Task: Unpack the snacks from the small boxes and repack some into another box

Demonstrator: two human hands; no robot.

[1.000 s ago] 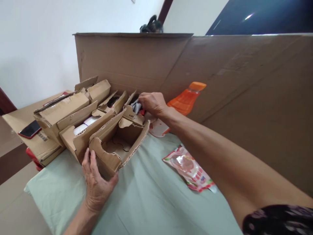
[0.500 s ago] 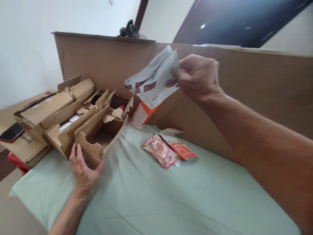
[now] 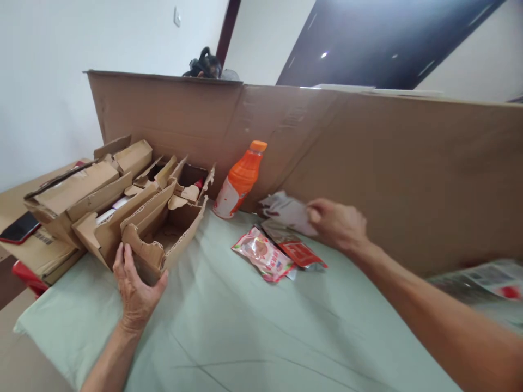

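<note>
My left hand (image 3: pixel 135 287) grips the near corner of a torn open cardboard box (image 3: pixel 162 231) on the pale green cloth (image 3: pixel 229 332). My right hand (image 3: pixel 337 225) is low over the cloth by the cardboard wall, its fingers pinching a blurred white packet (image 3: pixel 286 211). That packet lies against a red sachet (image 3: pixel 296 249) and a pink snack packet (image 3: pixel 263 255). An orange bottle (image 3: pixel 240 180) leans against the wall just left of them.
A tall cardboard wall (image 3: pixel 368 158) runs along the back and right. More torn boxes (image 3: pixel 87 193) crowd the left, with a phone (image 3: pixel 18 227) on a flat carton. Printed paper (image 3: pixel 486 277) lies at the far right. A person's head (image 3: pixel 204 62) shows behind the wall.
My right hand pulled the white packet out of the boxes, lifted it high, then brought it down to the cloth beside the other packets. My left hand stayed on the box.
</note>
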